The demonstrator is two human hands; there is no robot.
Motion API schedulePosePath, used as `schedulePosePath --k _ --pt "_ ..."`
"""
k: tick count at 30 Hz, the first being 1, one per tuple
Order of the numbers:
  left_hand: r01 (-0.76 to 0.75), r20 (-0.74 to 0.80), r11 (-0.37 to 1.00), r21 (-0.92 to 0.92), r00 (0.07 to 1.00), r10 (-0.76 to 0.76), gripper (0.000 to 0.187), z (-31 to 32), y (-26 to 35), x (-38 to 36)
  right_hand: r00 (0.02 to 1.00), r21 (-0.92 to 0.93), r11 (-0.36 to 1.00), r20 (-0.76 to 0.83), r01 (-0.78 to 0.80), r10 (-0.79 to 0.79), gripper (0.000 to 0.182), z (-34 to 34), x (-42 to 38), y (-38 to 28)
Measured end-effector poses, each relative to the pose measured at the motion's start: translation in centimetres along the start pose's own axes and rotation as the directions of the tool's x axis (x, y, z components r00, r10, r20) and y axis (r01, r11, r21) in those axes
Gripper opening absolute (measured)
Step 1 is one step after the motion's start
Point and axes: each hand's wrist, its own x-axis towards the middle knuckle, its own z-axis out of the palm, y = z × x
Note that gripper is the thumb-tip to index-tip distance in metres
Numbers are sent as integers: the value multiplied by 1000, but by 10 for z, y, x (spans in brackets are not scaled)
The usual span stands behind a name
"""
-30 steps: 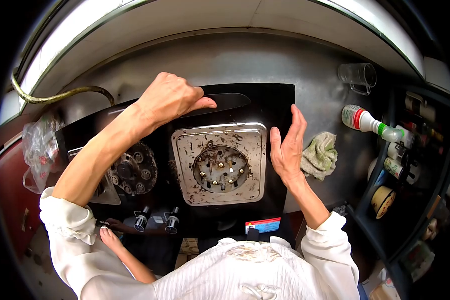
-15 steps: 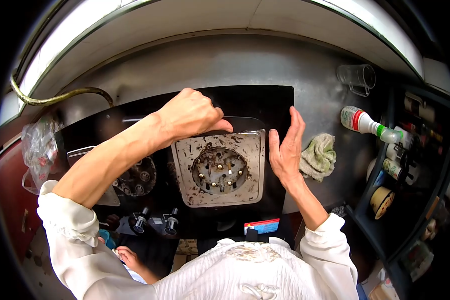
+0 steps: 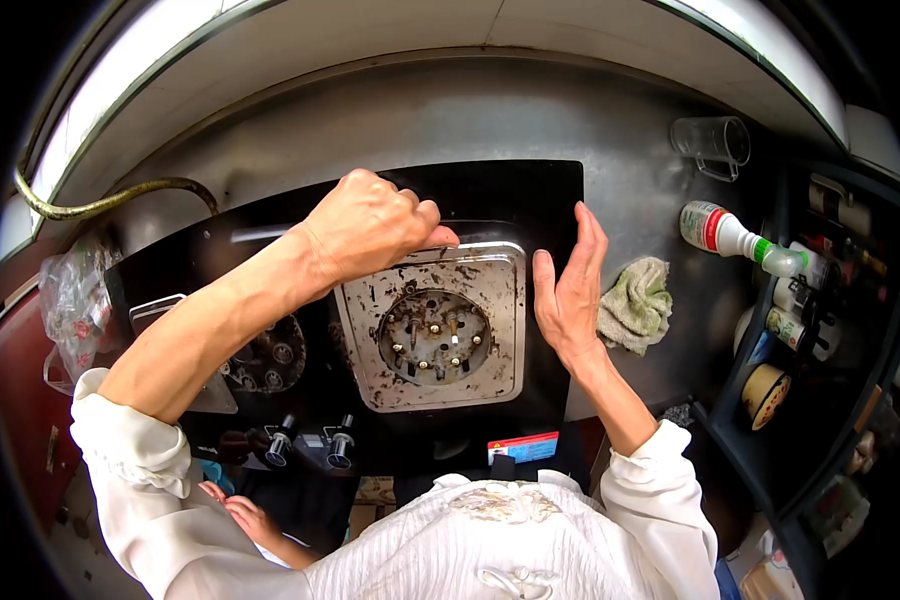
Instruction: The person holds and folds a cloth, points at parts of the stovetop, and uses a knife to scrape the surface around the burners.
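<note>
A square metal burner plate (image 3: 363, 362) with dark burnt stains lies over the black glass cooktop (image 3: 555, 185), around a round burner opening with brass-coloured tips. My left hand (image 3: 375, 228) is closed at the plate's upper left corner, its thumb along the top edge; its fingertips are hidden. My right hand (image 3: 573, 300) holds nothing, its fingers stretched upward beside the plate's right edge. Just right of that hand, a crumpled greenish cloth (image 3: 635, 305) rests on the steel counter (image 3: 625, 190).
A clear mug (image 3: 710, 142) and a white-and-red bottle (image 3: 715, 230) lie at the right, near a dark shelf rack (image 3: 735, 450). Plastic bags (image 3: 73, 305) and a curved hose (image 3: 120, 197) are at the left. Another person's hand (image 3: 250, 515) shows below the cooktop knobs (image 3: 341, 445).
The plate's top edge sits nearer the rim of the recess above it. My left hand has shifted slightly with it. My right hand keeps its pose; the whole view has shifted a little.
</note>
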Motion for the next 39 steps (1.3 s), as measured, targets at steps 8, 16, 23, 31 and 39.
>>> schedulePosePath --k 8,16,23,31,39 --pt "15 -53 998 54 999 -12 53 -2 7 -3 1000 12 1000 0 -6 6 68 0 0 -1" --pt "26 -69 994 102 997 -19 53 -1 0 -10 1000 -5 1000 -9 0 0 68 1 0 1" --pt "40 -29 996 83 999 -37 52 -9 -14 -9 1000 6 1000 2 -23 23 69 1 -1 0" --pt "2 26 1000 26 1000 -3 53 -7 -16 -29 1000 7 1000 -4 -4 4 68 0 0 1" --pt "32 -30 995 91 999 -29 53 -2 -14 -32 1000 4 1000 -9 3 -3 68 0 2 -1"
